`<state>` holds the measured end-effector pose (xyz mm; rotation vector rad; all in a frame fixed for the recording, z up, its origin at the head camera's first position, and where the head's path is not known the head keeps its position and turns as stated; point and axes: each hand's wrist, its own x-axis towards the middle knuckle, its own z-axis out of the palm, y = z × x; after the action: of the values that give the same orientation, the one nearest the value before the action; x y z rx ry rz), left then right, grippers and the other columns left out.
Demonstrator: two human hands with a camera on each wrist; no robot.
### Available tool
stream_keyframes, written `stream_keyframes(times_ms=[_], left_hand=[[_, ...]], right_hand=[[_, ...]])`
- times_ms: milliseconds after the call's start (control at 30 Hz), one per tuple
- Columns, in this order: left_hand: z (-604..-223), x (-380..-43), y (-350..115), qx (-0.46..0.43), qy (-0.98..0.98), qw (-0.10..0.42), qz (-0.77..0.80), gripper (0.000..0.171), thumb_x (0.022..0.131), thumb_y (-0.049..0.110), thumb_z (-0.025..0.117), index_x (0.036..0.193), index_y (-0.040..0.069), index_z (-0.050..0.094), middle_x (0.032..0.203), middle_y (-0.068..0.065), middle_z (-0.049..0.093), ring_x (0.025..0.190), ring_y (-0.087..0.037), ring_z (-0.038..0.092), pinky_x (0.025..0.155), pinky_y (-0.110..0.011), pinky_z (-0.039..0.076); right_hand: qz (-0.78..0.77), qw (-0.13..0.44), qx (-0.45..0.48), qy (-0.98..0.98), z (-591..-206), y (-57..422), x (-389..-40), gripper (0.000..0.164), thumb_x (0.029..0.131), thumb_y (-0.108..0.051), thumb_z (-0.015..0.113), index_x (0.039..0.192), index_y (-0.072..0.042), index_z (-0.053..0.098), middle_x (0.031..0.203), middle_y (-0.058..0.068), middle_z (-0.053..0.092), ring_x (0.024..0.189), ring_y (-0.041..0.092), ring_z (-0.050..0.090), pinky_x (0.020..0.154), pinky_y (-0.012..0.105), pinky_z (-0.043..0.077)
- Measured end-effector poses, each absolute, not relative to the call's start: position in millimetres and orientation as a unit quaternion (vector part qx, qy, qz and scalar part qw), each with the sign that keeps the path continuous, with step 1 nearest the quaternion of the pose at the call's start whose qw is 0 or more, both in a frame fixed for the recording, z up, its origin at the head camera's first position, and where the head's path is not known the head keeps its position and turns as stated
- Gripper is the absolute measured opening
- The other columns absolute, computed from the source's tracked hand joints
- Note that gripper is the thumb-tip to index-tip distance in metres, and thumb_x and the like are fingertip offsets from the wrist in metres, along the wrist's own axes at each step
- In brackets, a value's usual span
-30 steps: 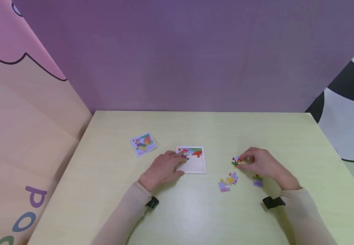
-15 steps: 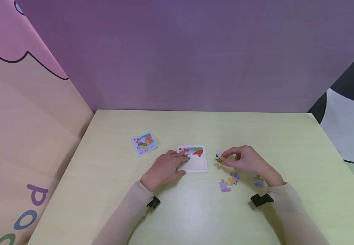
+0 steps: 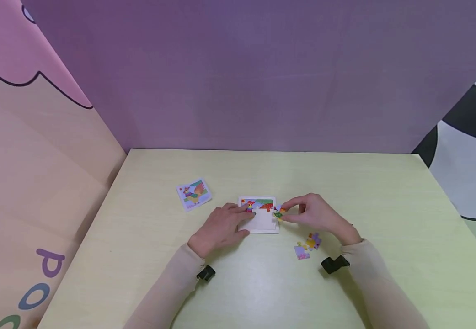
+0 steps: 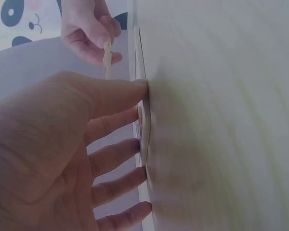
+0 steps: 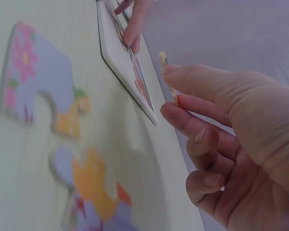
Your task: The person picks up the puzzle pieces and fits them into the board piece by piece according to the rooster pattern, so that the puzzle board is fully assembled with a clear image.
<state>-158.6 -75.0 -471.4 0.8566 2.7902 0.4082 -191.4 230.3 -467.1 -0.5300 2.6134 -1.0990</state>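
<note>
A white-framed jigsaw puzzle tray (image 3: 264, 225) lies mid-table, its top row filled with a colourful picture and its lower part bare white. My left hand (image 3: 220, 227) rests on its left side, fingers extended; the left wrist view shows the thumb and fingertips at the tray's edge. Between thumb and forefinger, my right hand (image 3: 318, 214) pinches a green, red and yellow puzzle piece (image 3: 278, 214), held over the tray's right edge. The right wrist view shows this puzzle piece (image 5: 163, 57) edge-on, raised above the table, with the other fingers curled in.
Loose puzzle pieces lie in front of the right hand: a lilac one with pink flowers (image 3: 302, 252) and a yellow and purple cluster (image 3: 313, 240). A square picture card (image 3: 194, 194) sits at the back left. A purple panel (image 3: 270, 82) stands behind the table (image 3: 246, 288).
My right hand has carried the pinched puzzle piece leftward to the tray's right edge. Its forearm now covers a loose piece seen earlier at the right. My left hand has stayed on the tray.
</note>
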Motion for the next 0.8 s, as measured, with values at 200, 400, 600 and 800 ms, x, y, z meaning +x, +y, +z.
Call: stream_keyframes(times_ms=[200,400,600,800], left_hand=[[-472.5,-159.7,-76.1,0.287,0.941,0.100,0.148,0.049,0.105,0.038,0.067,0.151,0.023,0.062,0.168,-0.003,0.047,0.151,-0.032,0.047,0.115,-0.054,0.047],[-472.6,-160.1,-74.7,0.288,0.940,0.100,0.150,0.049,0.104,0.037,0.067,0.150,0.023,0.063,0.167,-0.004,0.048,0.150,-0.032,0.048,0.115,-0.054,0.047],[-472.6,-160.9,-74.1,0.287,0.941,0.102,0.147,0.049,0.105,0.038,0.067,0.151,0.022,0.063,0.168,-0.004,0.047,0.150,-0.031,0.047,0.116,-0.054,0.047],[-474.5,-162.1,-74.1,0.294,0.941,0.094,0.137,0.049,0.105,0.039,0.067,0.150,0.021,0.063,0.165,-0.006,0.051,0.149,-0.030,0.048,0.115,-0.054,0.048]], right_hand=[[-0.385,0.135,-0.188,0.893,-470.8,212.8,-197.4,0.027,0.088,-0.028,0.088,0.113,-0.017,0.084,0.080,-0.001,0.076,0.058,0.010,0.046,0.052,0.022,0.034],[-0.381,0.135,-0.187,0.895,-473.7,198.5,-200.9,0.028,0.090,-0.026,0.085,0.116,-0.015,0.083,0.096,-0.002,0.078,0.064,0.014,0.049,0.056,0.022,0.037],[-0.381,0.135,-0.213,0.890,-477.7,188.2,-204.7,0.028,0.090,-0.021,0.087,0.115,-0.011,0.083,0.097,0.001,0.079,0.066,0.013,0.051,0.057,0.022,0.040],[-0.372,0.143,-0.212,0.892,-475.4,179.4,-206.6,0.026,0.090,-0.018,0.085,0.114,-0.009,0.083,0.109,0.005,0.080,0.073,0.014,0.054,0.061,0.023,0.045]])
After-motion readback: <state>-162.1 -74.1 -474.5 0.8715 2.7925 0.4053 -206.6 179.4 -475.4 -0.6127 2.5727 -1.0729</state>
